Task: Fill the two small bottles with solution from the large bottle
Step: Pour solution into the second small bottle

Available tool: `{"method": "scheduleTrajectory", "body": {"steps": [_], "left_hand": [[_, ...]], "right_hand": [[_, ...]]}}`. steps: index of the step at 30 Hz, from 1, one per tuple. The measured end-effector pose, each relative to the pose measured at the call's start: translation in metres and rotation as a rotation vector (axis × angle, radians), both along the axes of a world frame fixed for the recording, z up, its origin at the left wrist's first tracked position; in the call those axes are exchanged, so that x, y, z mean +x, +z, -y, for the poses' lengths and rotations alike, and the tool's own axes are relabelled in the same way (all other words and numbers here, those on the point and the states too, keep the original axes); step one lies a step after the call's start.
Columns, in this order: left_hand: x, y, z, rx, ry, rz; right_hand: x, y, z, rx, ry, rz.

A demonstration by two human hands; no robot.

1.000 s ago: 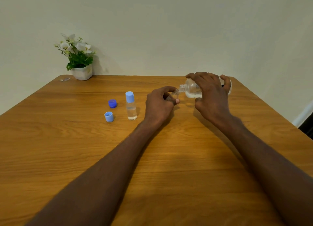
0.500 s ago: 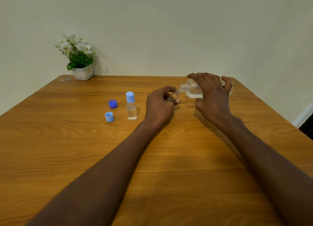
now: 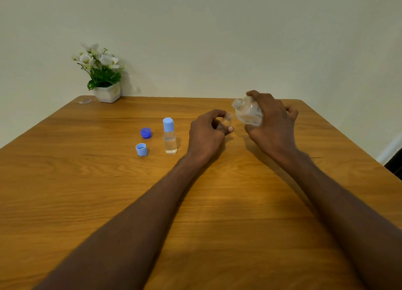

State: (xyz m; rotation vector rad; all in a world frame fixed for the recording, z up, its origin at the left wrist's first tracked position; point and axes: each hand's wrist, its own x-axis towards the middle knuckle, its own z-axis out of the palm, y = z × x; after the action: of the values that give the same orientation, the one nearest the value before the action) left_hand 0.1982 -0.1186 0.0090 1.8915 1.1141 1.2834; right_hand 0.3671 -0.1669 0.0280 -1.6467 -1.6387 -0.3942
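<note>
Your left hand (image 3: 205,135) curls its fingers around an uncapped small bottle (image 3: 226,121), hiding all but its neck; its fill level cannot be made out. Your right hand (image 3: 272,124) grips the tilted large bottle (image 3: 248,112), mouth just above. On the tabletop (image 3: 87,181): capped small bottle (image 3: 170,136), two loose blue caps (image 3: 141,149).

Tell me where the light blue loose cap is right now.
In the head view, the light blue cap lies on the wooden table, left of centre, just nearer the camera than the dark blue cap and left of the capped small bottle.
</note>
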Motion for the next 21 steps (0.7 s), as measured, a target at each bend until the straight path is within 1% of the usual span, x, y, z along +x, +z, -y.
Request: {"method": "scheduleTrajectory", "body": {"steps": [3,7,10,13,17,21], "left_hand": [[0.000,0.000,0.000,0.003,0.005,0.013],[0.000,0.000,0.000,-0.013,0.009,0.024],[0.001,0.000,0.001,-0.027,0.004,0.023],[0.001,0.000,0.000,-0.017,0.004,0.027],[0.001,-0.001,-0.001,0.018,0.010,0.031],[0.001,0.000,0.000,0.017,0.002,0.047]], "right_hand": [[-0.001,0.001,-0.001,0.037,0.017,-0.090],[0.000,0.003,-0.002,0.121,0.043,-0.277],[0.001,0.004,-0.004,0.170,0.063,-0.362],[-0.002,0.001,-0.005,0.180,0.066,-0.411],[-0.008,-0.003,-0.005,0.140,0.073,-0.447],[-0.009,-0.004,-0.005,0.118,0.080,-0.428]]}}
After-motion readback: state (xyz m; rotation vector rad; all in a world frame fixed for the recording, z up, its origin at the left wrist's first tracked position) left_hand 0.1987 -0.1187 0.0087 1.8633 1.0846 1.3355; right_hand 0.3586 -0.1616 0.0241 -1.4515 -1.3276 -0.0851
